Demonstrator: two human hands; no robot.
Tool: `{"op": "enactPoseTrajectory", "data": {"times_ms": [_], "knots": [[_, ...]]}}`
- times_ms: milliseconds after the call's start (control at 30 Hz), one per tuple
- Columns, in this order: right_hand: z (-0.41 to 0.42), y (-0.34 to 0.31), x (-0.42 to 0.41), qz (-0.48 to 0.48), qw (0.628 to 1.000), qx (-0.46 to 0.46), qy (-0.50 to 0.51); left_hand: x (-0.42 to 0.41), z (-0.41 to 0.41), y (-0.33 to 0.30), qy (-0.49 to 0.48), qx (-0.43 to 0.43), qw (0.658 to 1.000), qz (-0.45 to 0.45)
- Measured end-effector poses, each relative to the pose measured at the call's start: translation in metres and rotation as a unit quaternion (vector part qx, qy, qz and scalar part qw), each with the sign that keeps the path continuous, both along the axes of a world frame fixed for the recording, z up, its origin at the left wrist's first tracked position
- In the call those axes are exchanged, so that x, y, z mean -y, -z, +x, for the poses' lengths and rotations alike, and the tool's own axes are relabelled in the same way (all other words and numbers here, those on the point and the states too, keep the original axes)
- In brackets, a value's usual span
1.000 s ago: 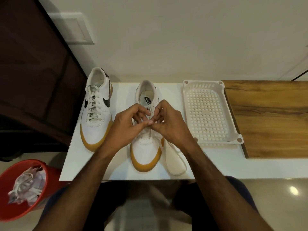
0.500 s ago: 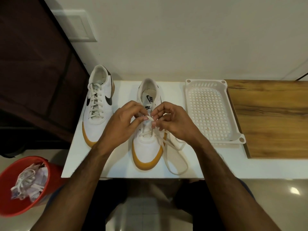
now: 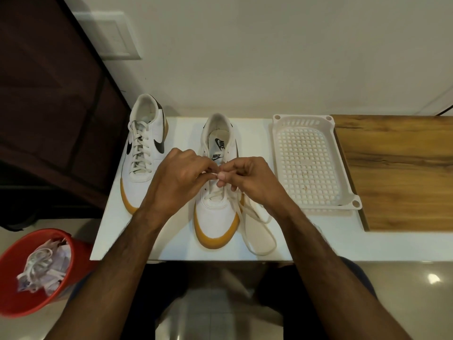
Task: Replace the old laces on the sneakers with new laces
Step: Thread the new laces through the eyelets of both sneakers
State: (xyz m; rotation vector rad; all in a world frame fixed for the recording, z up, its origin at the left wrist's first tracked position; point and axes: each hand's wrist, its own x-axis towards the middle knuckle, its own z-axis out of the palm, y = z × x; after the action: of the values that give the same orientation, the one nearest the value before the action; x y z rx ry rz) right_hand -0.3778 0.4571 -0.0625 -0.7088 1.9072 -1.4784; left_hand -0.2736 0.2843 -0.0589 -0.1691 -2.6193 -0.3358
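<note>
Both hands meet over the tongue of the white leather sneaker with the gum-yellow sole [image 3: 215, 217], fingers curled. My left hand [image 3: 180, 177] and right hand [image 3: 252, 179] each pinch the flat white lace [image 3: 259, 231] near its tip, thumbs almost touching. The sneaker lies directly beneath them, long axis running away from me, toe nearest my body. Slack lace trails in 1 loop under and behind my right wrist, so that hand is nearer the free length. Judgement: threading is at the lower eyelets; upper rows not yet laced. The second, fully laced sneaker [image 3: 144, 148] stands just beyond my left hand; the white perforated plastic tray [image 3: 313, 163] sits outboard of my right.
</note>
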Motion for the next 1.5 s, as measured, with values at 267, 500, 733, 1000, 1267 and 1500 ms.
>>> {"op": "enactPoseTrajectory", "data": {"times_ms": [267,500,733,1000,1267,1500], "knots": [[0.003,0.009,0.002,0.113,0.984,-0.138,0.003,0.018,0.004,0.018,-0.022,0.2,0.979,0.017],[0.018,0.013,0.014,0.186,0.923,-0.337,-0.029,0.021,0.01,0.013,0.001,0.256,0.959,0.117],[0.026,0.018,0.024,0.172,0.879,-0.442,-0.044,0.019,0.011,0.013,-0.02,0.227,0.967,0.117],[0.026,0.022,0.025,0.164,0.907,-0.389,0.009,0.02,0.011,0.016,-0.026,0.21,0.974,0.085],[0.022,0.028,0.025,0.164,0.924,-0.345,0.009,0.021,0.011,0.017,-0.029,0.199,0.977,0.07],[0.022,0.028,0.026,0.164,0.92,-0.356,-0.009,0.021,0.012,0.015,-0.026,0.211,0.971,0.113]]}}
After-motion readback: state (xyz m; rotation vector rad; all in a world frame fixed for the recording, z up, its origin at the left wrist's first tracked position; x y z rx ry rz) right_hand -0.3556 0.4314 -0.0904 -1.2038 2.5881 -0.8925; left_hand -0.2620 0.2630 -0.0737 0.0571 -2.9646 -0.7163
